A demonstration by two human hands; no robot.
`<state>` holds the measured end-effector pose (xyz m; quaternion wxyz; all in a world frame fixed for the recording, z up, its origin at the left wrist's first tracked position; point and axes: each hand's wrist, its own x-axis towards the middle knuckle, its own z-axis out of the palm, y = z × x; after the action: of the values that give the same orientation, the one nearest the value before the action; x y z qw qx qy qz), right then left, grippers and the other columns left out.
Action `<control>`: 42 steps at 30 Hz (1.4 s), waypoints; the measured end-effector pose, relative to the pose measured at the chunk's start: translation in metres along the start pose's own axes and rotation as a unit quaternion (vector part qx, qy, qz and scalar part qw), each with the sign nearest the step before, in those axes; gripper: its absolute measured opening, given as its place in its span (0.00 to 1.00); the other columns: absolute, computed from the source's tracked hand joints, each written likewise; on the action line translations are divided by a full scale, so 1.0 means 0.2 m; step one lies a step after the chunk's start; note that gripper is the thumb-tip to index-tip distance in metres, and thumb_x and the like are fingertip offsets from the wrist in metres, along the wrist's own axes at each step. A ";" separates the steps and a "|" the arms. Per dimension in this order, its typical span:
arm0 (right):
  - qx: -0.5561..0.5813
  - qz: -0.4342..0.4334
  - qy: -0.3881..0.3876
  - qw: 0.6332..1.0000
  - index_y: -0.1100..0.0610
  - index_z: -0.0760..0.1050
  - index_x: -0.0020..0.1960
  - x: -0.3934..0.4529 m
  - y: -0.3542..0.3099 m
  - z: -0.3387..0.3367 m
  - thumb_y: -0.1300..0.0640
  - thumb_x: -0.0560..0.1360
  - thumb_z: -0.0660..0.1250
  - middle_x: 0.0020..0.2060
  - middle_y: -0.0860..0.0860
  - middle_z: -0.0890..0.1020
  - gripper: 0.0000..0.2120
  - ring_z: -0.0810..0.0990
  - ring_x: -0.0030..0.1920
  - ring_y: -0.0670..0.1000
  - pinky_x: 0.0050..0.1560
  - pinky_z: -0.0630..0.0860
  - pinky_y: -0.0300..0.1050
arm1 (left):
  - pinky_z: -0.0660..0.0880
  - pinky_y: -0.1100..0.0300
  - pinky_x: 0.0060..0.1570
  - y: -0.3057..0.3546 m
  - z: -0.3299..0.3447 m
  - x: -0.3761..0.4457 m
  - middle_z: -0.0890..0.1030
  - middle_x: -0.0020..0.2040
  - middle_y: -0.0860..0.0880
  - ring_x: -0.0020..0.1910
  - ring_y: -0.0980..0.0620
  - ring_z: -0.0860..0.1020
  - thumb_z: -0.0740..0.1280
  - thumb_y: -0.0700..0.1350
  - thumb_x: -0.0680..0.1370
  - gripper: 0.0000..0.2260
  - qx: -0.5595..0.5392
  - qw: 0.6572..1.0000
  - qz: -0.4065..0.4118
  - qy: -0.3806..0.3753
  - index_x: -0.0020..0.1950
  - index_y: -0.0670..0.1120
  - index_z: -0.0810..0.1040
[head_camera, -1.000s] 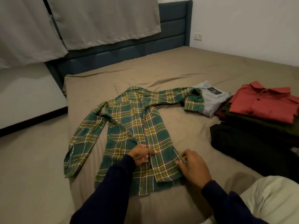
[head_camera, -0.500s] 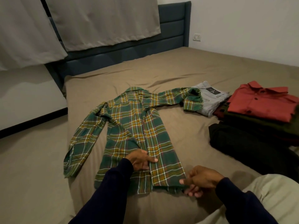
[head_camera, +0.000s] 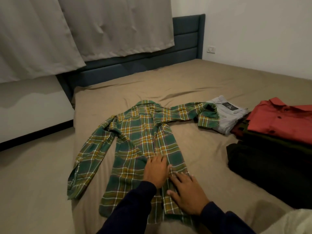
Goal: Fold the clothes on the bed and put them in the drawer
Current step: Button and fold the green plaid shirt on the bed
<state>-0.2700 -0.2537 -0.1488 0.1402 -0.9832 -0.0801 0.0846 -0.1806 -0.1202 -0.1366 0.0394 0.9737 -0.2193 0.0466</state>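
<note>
Low in the frame, both hands now press flat on the green-and-yellow plaid flannel shirt [head_camera: 143, 149]. The right hand [head_camera: 187, 195] has let go of the hem; the left hand [head_camera: 156, 171] lies open beside it. Smoothing precedes folding, it seems.

One green plaid shirt [head_camera: 143, 142] spread on one bed [head_camera: 219, 85]. One folded grey garment [head_camera: 228, 115], one red shirt [head_camera: 283, 120], at least two dark folded pieces [head_camera: 270, 166] beneath and beside. Two hands, left hand [head_camera: 156, 169] and right hand [head_camera: 187, 193]. Two curtains [head_camera: 101, 26]. One wall socket [head_camera: 211, 49].
</note>
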 end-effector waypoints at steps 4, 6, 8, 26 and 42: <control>0.175 0.061 0.131 0.974 0.47 0.72 0.64 0.17 0.19 -0.20 0.40 0.80 0.61 0.57 0.43 0.76 0.17 0.75 0.56 0.44 0.60 0.73 0.41 | 0.69 0.52 0.65 -0.08 0.03 0.17 0.77 0.62 0.47 0.62 0.48 0.74 0.55 0.54 0.85 0.16 -0.014 0.999 -0.032 -0.011 0.64 0.47 0.75; 0.207 0.106 0.179 0.956 0.52 0.72 0.66 0.36 0.41 -0.32 0.45 0.79 0.68 0.59 0.46 0.77 0.19 0.76 0.59 0.48 0.60 0.74 0.44 | 0.71 0.54 0.64 -0.08 0.00 0.33 0.77 0.62 0.46 0.61 0.48 0.74 0.56 0.49 0.85 0.13 -0.067 0.998 -0.016 0.004 0.63 0.45 0.75; 0.236 0.176 0.224 0.929 0.57 0.72 0.66 0.57 0.64 -0.47 0.48 0.77 0.71 0.61 0.53 0.78 0.22 0.77 0.59 0.54 0.60 0.76 0.51 | 0.71 0.55 0.64 -0.08 0.00 0.53 0.77 0.63 0.44 0.61 0.47 0.74 0.57 0.43 0.85 0.11 -0.095 0.995 0.002 -0.008 0.63 0.43 0.74; 0.140 0.066 0.277 0.948 0.57 0.71 0.55 1.34 1.05 -1.43 0.60 0.77 0.69 0.45 0.52 0.78 0.09 0.77 0.45 0.56 0.42 0.70 0.45 | 0.76 0.45 0.60 -0.09 0.29 1.35 0.81 0.57 0.41 0.54 0.40 0.78 0.52 0.49 0.81 0.21 -0.022 0.995 -0.068 0.068 0.60 0.41 0.80; -0.177 -0.101 0.337 0.919 0.51 0.81 0.61 1.46 -0.04 -2.30 0.58 0.75 0.71 0.55 0.54 0.82 0.15 0.78 0.48 0.53 0.47 0.78 0.48 | 0.66 0.48 0.72 -0.42 0.21 1.49 0.58 0.80 0.37 0.74 0.38 0.68 0.55 0.46 0.86 0.28 -0.351 0.921 -0.167 0.016 0.82 0.42 0.45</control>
<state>0.1000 -0.3137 0.2458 -0.0100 -0.9489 -0.1403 -0.2824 0.1274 -0.1744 -0.1510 0.3898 0.9189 -0.0551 -0.0255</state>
